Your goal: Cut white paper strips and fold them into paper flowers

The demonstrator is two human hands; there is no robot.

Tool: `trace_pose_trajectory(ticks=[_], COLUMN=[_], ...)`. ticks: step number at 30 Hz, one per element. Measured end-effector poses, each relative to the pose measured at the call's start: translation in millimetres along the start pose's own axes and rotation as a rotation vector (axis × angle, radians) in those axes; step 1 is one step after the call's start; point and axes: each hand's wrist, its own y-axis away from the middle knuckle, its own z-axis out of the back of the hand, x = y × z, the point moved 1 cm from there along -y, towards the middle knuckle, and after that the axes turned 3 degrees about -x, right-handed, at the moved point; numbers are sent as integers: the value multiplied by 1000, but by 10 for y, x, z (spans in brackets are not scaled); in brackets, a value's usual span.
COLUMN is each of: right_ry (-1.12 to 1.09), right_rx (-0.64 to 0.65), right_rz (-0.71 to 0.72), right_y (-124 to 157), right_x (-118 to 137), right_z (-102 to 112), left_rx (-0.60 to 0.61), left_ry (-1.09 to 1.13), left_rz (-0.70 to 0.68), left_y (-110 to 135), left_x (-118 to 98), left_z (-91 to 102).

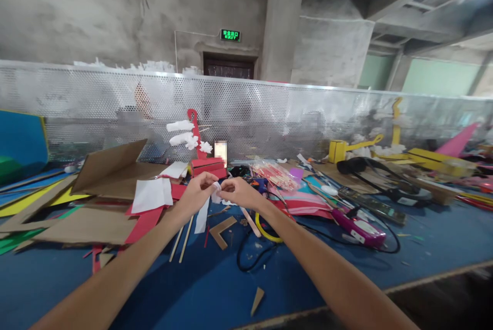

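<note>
Over the middle of the blue table, my left hand (198,191) and my right hand (241,192) come close together. Both have their fingers pinched on a white paper strip (202,218), whose lower end hangs below my left hand. A small bunched white part shows between the fingertips. Just behind my hands stands a red cardboard figure (208,167) with a hooked upright and white fluffy pieces. White paper sheets (151,195) lie on red card to the left of my left hand. Two thin wooden sticks (186,239) rest under my left wrist.
Brown cardboard (103,173) is piled at the left. A bag of red-tipped sticks (277,175), a yellow ring (268,235), a purple power strip (360,228) and black cable lie at the right. A perforated metal screen (262,114) runs along the back.
</note>
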Motion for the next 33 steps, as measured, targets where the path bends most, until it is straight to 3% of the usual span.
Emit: trace_pose_trajectory(ticks=[10, 27, 33], right_ry=[25, 109, 241], right_rx=[47, -87, -56], right_rz=[25, 37, 75], right_y=[-26, -34, -31], right_x=[-48, -133, -130], right_z=[9, 32, 29], left_rx=[40, 34, 138], left_ry=[-114, -168, -245], left_rz=[-117, -109, -157], left_y=[25, 2, 17], left_x=[-20, 58, 81], left_z=[-5, 31, 31])
